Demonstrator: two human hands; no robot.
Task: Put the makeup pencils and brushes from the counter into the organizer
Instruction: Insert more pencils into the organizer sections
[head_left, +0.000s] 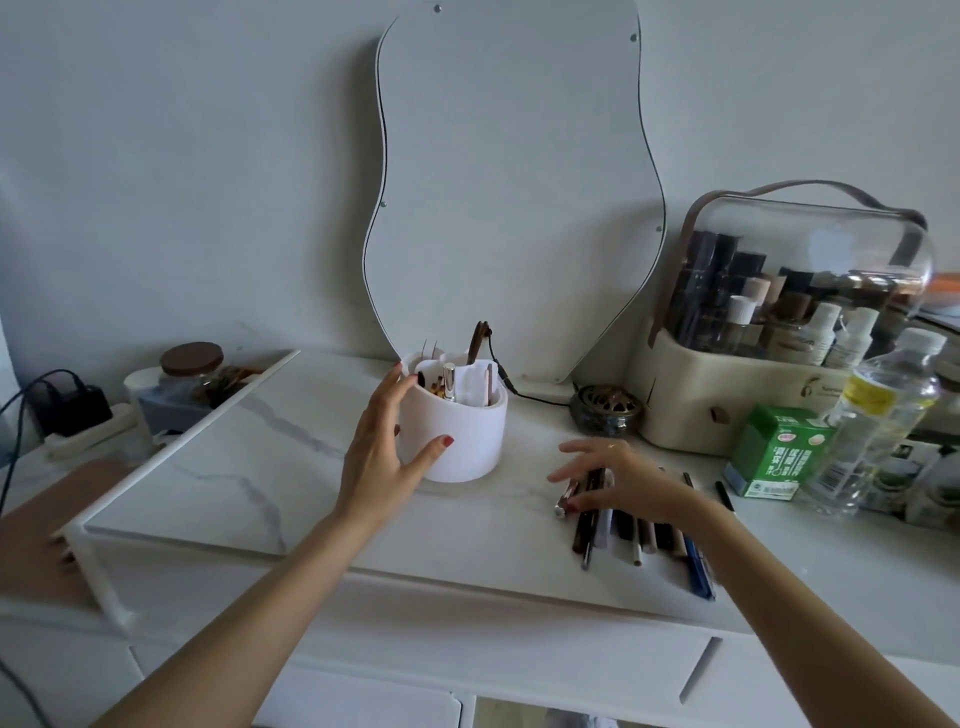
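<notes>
- Against the wall behind the worktop (291, 457): a wavy-edged mirror (511, 182), largest thing in sight, leaning or fixed upright, no part in the job.
- At the right rear: a clear-domed cosmetics case (789, 322) full of bottles, lid shut, with a plastic water bottle (891, 415) and a green carton (779, 452) in front; all well apart from the work.
- In the middle of the marble-patterned top: the white round organizer (457, 421), upright, divided into compartments, already holding a few brushes and a silver-capped tube.
- Around its left side: the left hand (384, 441), fingers spread, thumb on the front wall and fingertips at the rim; apparently cupped there to steady the tub, though a firm grip cannot be told.
- To the right of the organizer, just beside it: the right hand (618, 478), fingers splayed and pressing down on the makeup pencils and brushes (623, 530); seemingly gathering them, nothing lifted yet.
- Under and nearer than that hand: the loose pile itself, roughly parallel, ends pointing toward the worktop's front edge, a blue pen-like one at the right.
- Farther right, alone: one thin black pencil (724, 496), apart from the pile.
</notes>
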